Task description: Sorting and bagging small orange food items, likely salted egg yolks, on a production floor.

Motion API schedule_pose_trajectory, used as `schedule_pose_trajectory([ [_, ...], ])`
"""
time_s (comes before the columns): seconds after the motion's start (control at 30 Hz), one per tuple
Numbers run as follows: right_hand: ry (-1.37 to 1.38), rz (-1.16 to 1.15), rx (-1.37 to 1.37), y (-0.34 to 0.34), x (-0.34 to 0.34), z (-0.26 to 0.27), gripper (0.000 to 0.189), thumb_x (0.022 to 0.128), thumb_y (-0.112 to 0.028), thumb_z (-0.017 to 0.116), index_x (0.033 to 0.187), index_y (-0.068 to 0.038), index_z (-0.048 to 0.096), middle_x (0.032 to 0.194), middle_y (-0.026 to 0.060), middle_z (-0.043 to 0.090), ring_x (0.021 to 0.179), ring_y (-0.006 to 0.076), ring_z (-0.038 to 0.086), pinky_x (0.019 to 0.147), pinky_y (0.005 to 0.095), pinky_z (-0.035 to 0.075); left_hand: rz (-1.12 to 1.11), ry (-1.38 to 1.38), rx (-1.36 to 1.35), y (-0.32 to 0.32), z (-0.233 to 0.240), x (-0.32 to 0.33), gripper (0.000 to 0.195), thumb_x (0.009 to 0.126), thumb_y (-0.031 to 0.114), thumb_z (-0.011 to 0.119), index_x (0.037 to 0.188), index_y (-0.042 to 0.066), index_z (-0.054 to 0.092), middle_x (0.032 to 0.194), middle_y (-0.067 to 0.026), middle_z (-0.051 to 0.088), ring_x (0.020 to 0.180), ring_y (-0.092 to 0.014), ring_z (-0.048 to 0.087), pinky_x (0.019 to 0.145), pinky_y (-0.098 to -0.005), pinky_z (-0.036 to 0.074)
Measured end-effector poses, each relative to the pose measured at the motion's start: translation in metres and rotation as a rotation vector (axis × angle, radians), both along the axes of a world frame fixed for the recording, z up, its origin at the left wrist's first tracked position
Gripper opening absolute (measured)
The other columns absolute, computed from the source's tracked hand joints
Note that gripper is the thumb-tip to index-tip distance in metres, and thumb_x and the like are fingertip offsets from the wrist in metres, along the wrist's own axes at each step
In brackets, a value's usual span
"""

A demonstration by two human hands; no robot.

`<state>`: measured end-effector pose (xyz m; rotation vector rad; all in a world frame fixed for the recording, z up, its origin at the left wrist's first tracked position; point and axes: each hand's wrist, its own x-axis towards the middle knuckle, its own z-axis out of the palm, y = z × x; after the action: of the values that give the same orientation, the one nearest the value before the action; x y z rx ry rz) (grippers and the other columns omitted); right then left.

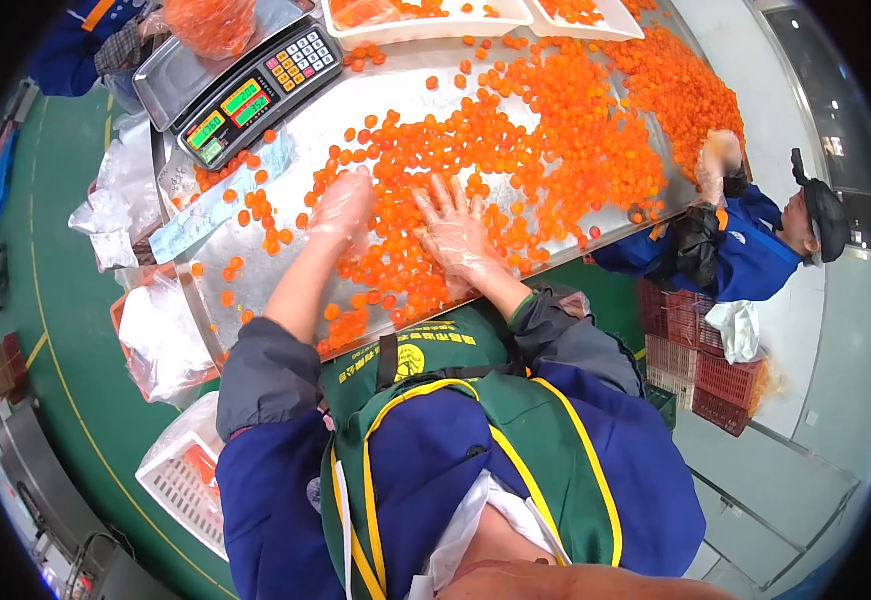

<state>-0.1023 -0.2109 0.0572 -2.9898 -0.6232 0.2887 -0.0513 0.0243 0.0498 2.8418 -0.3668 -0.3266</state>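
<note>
Small round orange food pieces (435,142) are spread across a metal table (300,277) before me. I wear clear plastic gloves. My left hand (344,206) rests on its side at the left edge of the spread, its palm turned towards the pieces; its fingers are partly blurred, and I cannot make out anything held. Flat on the pieces, fingers apart, lies my right hand (456,225), and it grips nothing. Between the two hands many pieces lie close together, running down to the table's near edge.
A digital scale (259,94) with a bag of orange pieces (210,26) stands at the upper left. White trays (428,28) sit at the back. A co-worker (735,232) works at the right, beside stacked crates (705,360). A white basket (184,472) stands at lower left.
</note>
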Motion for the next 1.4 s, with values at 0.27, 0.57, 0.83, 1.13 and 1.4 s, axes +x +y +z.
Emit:
schedule_pose_trajectory([
  [0.27, -0.003, -0.013, 0.113, 0.005, -0.002, -0.007, 0.071, 0.100, -0.048, 0.053, 0.162, -0.021, 0.031, 0.171, 0.0158, 0.017, 0.157, 0.0428, 0.014, 0.118, 0.0714, 0.017, 0.651, -0.369, -0.606, 0.105, -0.022, -0.089, 0.022, 0.098, 0.014, 0.051, 0.114, 0.007, 0.065, 0.087, -0.0103, 0.066, 0.079, -0.028, 0.062, 0.070, -0.0424, 0.049],
  [0.57, 0.040, 0.352, -0.044, 0.051, 0.014, 0.012, 0.068, 0.096, -0.054, 0.058, 0.157, -0.029, 0.042, 0.171, 0.0097, 0.019, 0.157, 0.0426, 0.012, 0.115, 0.0770, 0.017, 0.886, -0.103, -0.597, 0.111, 0.005, -0.127, 0.023, 0.103, 0.014, 0.052, 0.121, 0.007, 0.065, 0.095, -0.0044, 0.062, 0.084, -0.012, 0.055, 0.078, -0.0282, 0.047],
  [0.83, -0.177, -0.078, 0.569, -0.079, 0.038, 0.027, 0.045, 0.091, -0.027, 0.069, 0.133, -0.012, 0.063, 0.143, 0.0171, 0.058, 0.134, 0.0357, 0.053, 0.111, 0.0428, 0.045, 0.599, -0.254, -0.716, 0.079, 0.002, -0.102, 0.024, 0.100, 0.019, 0.058, 0.117, 0.004, 0.067, 0.097, -0.0132, 0.066, 0.085, -0.022, 0.062, 0.079, -0.0369, 0.051],
  [1.13, 0.236, -0.455, 0.217, -0.226, 0.005, 0.042, 0.053, 0.087, -0.029, 0.073, 0.135, -0.011, 0.062, 0.111, 0.0237, 0.071, 0.104, 0.0377, 0.070, 0.089, 0.0468, 0.054, 0.141, -0.235, -0.173, 0.048, 0.025, 0.001, 0.027, 0.094, 0.013, 0.062, 0.119, 0.007, 0.068, 0.120, -0.0202, 0.067, 0.106, -0.038, 0.066, 0.091, -0.0464, 0.054],
  [1.4, 0.159, -0.430, 0.150, -0.192, -0.017, 0.037, 0.078, 0.077, -0.035, 0.079, 0.148, -0.016, 0.050, 0.111, 0.0255, 0.066, 0.112, 0.0433, 0.063, 0.093, 0.0489, 0.051, -0.221, -0.438, -0.069, -0.028, 0.024, 0.012, 0.044, 0.096, 0.025, 0.063, 0.140, 0.021, 0.057, 0.149, -0.0100, 0.053, 0.135, -0.033, 0.052, 0.105, -0.0493, 0.049],
])
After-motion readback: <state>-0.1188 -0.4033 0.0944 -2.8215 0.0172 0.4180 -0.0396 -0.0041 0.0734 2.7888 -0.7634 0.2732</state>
